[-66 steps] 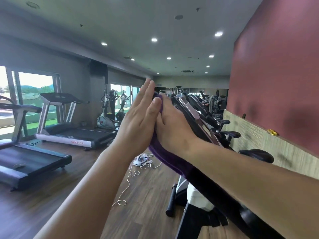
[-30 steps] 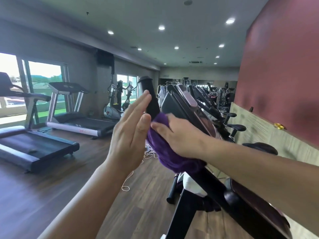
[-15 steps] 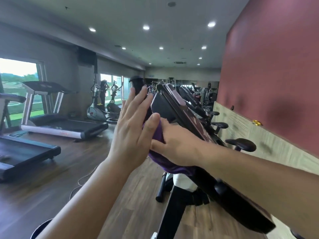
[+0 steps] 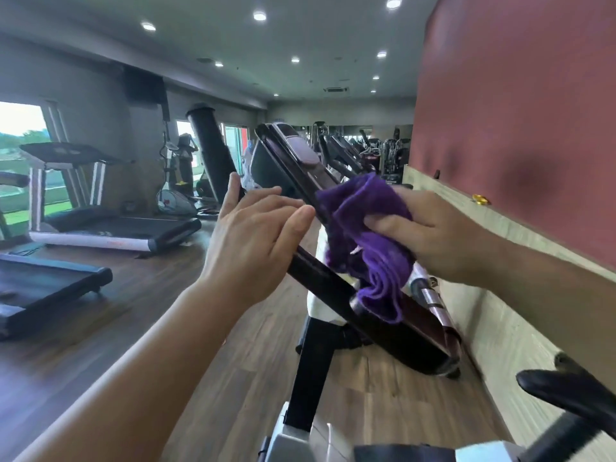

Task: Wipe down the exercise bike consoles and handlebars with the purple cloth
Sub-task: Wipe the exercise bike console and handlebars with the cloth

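- Here, the right hand [image 4: 443, 235] is clenching the purple cloth [image 4: 370, 241], thumb across the front of the bunched fabric and fingers curled behind it, pressing it against the face of the tilted console [image 4: 300, 168].
- Loose folds of the cloth are hanging down below this hand, draping over the lower part of the dark sloping panel.
- Just to the left of the right hand, the left hand [image 4: 256, 241] is lying flat and open, fingers straight and together, gripping nothing; its fingertips are touching the console's back edge, opposite the cloth.
- Beyond the left hand's fingertips, a black handlebar grip [image 4: 210, 151] is standing up at a slant.
- Farther out past both hands, more exercise bikes [image 4: 346, 155] are lining the red wall [image 4: 520, 105].
- Well off to the left of the left hand, treadmills [image 4: 100, 211] are sitting on the wood floor [image 4: 150, 295] by the windows.
- Below the right forearm, a black saddle [image 4: 566, 391] is showing at the lower right.
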`<action>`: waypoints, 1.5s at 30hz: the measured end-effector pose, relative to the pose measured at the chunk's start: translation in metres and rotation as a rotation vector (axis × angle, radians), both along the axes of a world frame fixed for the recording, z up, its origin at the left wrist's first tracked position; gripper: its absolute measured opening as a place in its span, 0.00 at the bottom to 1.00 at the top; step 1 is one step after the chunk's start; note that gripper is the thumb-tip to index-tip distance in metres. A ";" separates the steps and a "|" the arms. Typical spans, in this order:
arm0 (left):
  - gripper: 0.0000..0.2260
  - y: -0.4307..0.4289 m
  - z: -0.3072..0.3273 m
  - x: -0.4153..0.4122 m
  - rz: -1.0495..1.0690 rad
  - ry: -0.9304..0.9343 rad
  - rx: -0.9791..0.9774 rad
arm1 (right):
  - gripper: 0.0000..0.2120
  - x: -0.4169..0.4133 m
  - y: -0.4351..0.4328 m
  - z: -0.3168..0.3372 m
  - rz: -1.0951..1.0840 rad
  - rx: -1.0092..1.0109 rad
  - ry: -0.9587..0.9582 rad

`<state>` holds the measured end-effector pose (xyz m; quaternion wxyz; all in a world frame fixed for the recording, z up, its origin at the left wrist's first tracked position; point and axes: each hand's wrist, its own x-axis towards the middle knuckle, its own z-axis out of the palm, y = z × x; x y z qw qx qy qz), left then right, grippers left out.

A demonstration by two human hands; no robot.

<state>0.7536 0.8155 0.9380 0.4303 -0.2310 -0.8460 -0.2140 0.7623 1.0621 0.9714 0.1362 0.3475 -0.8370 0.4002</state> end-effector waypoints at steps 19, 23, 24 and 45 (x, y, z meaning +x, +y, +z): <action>0.25 0.055 -0.023 0.001 0.212 -0.106 -0.068 | 0.35 0.030 0.016 -0.085 -0.036 0.256 0.107; 0.26 0.058 -0.027 -0.001 0.253 -0.079 -0.070 | 0.34 0.034 0.050 -0.102 0.001 0.248 0.063; 0.26 0.059 -0.027 -0.001 0.256 -0.077 -0.069 | 0.35 0.027 0.044 -0.096 0.001 0.247 0.037; 0.28 0.053 -0.024 -0.002 0.086 -0.148 0.077 | 0.31 0.022 0.019 -0.088 0.026 0.233 0.103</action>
